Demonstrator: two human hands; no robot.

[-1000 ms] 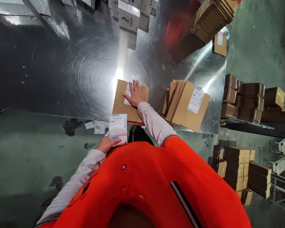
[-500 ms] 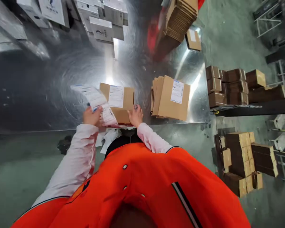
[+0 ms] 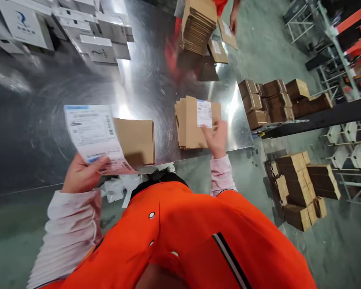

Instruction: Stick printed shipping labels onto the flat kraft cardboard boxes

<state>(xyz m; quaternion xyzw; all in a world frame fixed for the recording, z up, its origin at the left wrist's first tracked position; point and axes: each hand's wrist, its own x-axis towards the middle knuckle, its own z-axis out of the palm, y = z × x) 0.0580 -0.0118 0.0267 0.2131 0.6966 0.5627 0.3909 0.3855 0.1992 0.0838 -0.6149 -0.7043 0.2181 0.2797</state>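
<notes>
My left hand [image 3: 86,170] pinches a long sheet of printed shipping labels [image 3: 92,130] by its lower edge. The sheet rises over the left side of a flat cardboard carton [image 3: 135,140] lying near the table's front edge. No label shows on that carton's visible part. My right hand [image 3: 215,138], slightly blurred, is over the right part of a stack of flat cartons [image 3: 192,128], its fingers apart and close to the white label [image 3: 204,113] on the top one. Whether the fingertips touch the carton is unclear.
White boxes [image 3: 99,50] stand at the table's back left. A tall stack of folded cartons [image 3: 198,26] is at the far side, near a co-worker's hand [image 3: 234,22]. Brown boxes [image 3: 266,100] sit beyond the right edge; more boxes [image 3: 297,184] are on the floor.
My right hand has moved right from the middle carton to the stack. The left hand has lifted the label sheet, which faces up more. The middle carton's label no longer shows. The view has shifted.
</notes>
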